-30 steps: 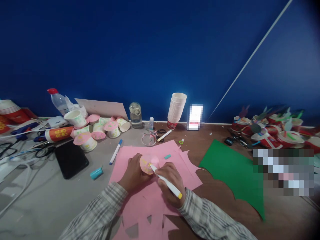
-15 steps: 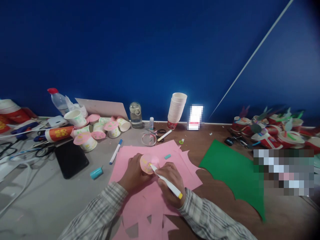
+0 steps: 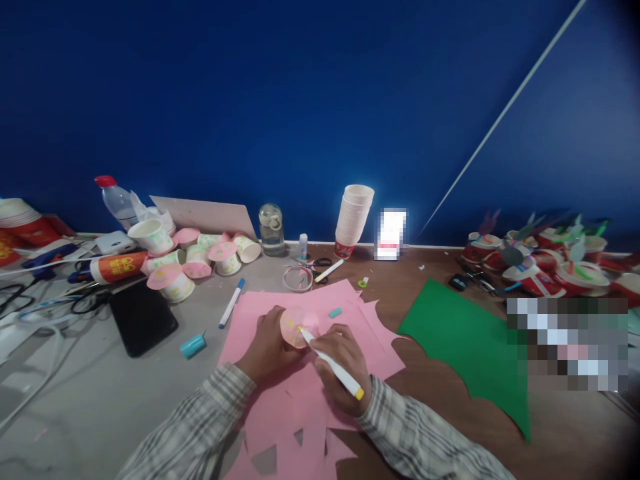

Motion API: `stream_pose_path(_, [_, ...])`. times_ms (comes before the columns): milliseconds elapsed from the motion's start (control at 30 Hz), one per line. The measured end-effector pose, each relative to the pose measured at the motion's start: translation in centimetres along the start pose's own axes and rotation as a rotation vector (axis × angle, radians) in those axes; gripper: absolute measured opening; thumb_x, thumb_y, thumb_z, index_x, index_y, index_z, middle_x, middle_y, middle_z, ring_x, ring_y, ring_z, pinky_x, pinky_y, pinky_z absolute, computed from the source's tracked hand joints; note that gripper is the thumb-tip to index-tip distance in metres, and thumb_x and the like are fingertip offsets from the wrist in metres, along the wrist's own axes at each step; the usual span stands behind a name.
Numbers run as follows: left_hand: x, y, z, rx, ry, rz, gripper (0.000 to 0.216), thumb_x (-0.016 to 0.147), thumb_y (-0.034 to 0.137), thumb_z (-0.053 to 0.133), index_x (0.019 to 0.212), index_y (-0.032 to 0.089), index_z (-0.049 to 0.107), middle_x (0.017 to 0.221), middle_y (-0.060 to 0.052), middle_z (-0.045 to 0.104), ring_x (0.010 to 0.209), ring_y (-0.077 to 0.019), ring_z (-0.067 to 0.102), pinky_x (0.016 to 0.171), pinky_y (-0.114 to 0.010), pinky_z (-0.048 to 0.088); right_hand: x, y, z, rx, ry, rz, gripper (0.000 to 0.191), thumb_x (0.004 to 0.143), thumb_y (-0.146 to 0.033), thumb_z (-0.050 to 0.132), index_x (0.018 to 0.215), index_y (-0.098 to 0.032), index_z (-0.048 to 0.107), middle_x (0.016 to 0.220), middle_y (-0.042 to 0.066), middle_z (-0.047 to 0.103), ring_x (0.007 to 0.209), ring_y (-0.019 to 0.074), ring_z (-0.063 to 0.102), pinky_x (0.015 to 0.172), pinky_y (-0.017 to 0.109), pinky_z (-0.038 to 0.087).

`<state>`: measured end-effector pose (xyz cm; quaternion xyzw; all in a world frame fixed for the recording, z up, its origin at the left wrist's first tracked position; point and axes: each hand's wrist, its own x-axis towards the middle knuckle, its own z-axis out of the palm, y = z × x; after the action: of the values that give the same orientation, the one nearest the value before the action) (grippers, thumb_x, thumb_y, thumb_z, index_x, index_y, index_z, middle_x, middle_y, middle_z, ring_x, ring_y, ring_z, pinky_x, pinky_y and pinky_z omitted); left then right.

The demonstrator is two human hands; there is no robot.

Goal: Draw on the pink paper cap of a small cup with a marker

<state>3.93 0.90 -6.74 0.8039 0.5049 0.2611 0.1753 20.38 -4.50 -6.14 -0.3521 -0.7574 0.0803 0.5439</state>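
Observation:
Between the fingers of my left hand point(image 3: 267, 350) is a pink paper disc point(image 3: 293, 325) with yellow marks on it. My right hand point(image 3: 345, 367) is closed around a white marker point(image 3: 336, 373) with a yellow end, and its tip touches the disc. Pink paper sheets point(image 3: 350, 307) with cut-out edges lie under both hands. A small teal marker cap point(image 3: 335, 312) rests on the paper just beyond my right hand. What lies beneath the disc is hidden by my fingers.
Decorated paper cups point(image 3: 173, 283) crowd the left, near a black phone point(image 3: 143, 317) and a teal cylinder point(image 3: 193, 346). A blue-capped marker point(image 3: 231, 303), scissors point(image 3: 320, 268), a water bottle point(image 3: 271, 230) and stacked cups point(image 3: 354, 220) stand or lie behind. Green paper point(image 3: 470, 347) is at right.
Almost nothing differs. The marker's rear end has shifted very slightly downward while its tip stays on the disc; my left hand holds the disc in the same place.

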Motion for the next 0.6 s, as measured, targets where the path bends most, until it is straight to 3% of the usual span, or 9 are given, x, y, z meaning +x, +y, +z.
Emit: stream_pose_path(600, [-0.04, -0.39, 0.15, 0.009, 0.011, 0.020, 0.033, 0.055, 0.038, 0.071, 0.084, 0.029, 0.057, 0.085, 0.002, 0.056, 0.083, -0.0222, 0.056, 0.073, -0.036, 0.042, 0.23, -0.02, -0.16, -0.008, 0.027, -0.035, 0.026, 0.079, -0.018, 0.053, 0.104, -0.023, 0.058, 0.080, 0.002, 0.071, 0.065, 0.0199, 0.064, 0.071, 0.043, 0.049])
